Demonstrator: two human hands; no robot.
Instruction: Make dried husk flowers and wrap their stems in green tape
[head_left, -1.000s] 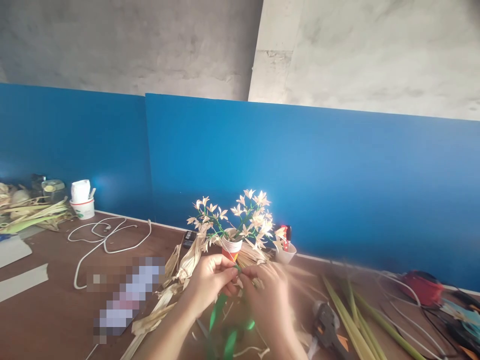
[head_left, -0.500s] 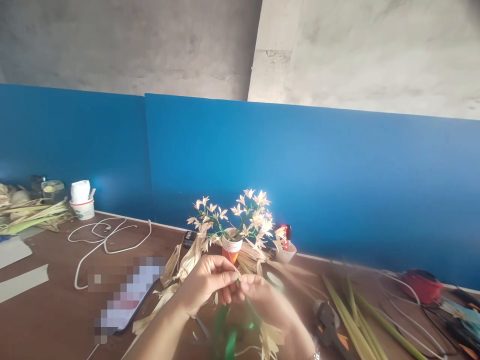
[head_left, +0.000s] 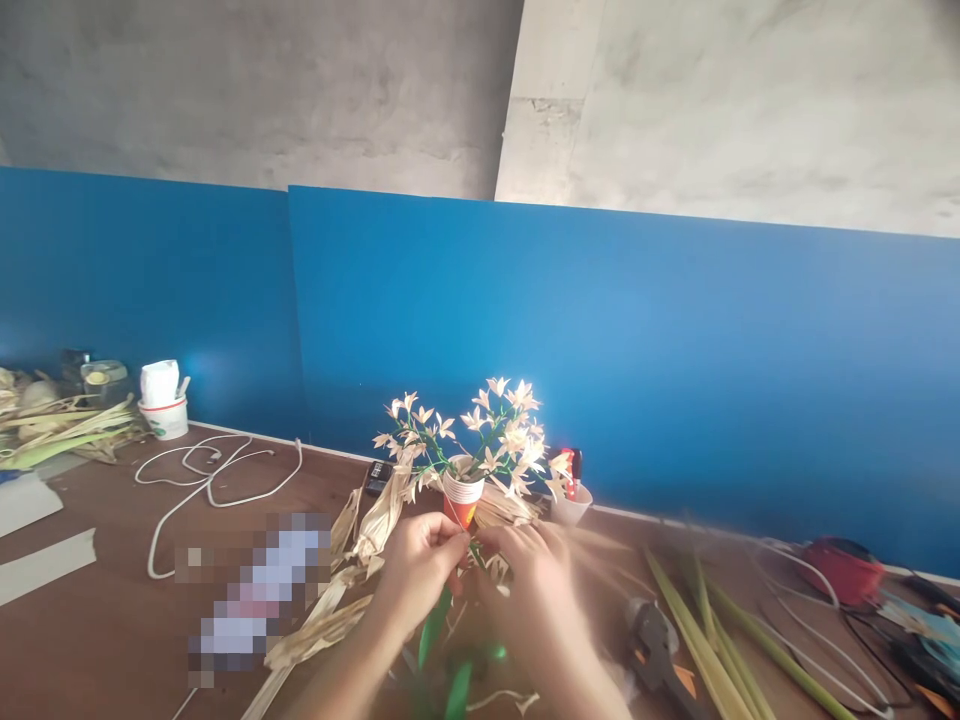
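Note:
My left hand (head_left: 424,562) is closed, thumb and forefinger pinching a thin stem whose tip barely shows. Beside it my right hand (head_left: 531,575), a little blurred, has its fingertips closed at a bit of green tape on the stem. More green tape (head_left: 434,632) hangs down in loose strips below the hands. Just beyond them stands an orange and white paper cup (head_left: 463,492) holding sprays of pale husk flowers (head_left: 517,437) on green stems. Dry corn husks (head_left: 384,517) lie around the cup.
A phone with a blurred screen (head_left: 259,595) and a white cable (head_left: 206,482) lie on the left. To the right are a dark tool with orange parts (head_left: 658,650), long green leaves (head_left: 705,640) and a red item (head_left: 844,572). A blue partition (head_left: 600,330) stands behind.
My right hand has turned over, its back now facing up and its fingers reaching toward the left hand. The left hand has stayed nearly in place; the hanging green strips have shifted slightly.

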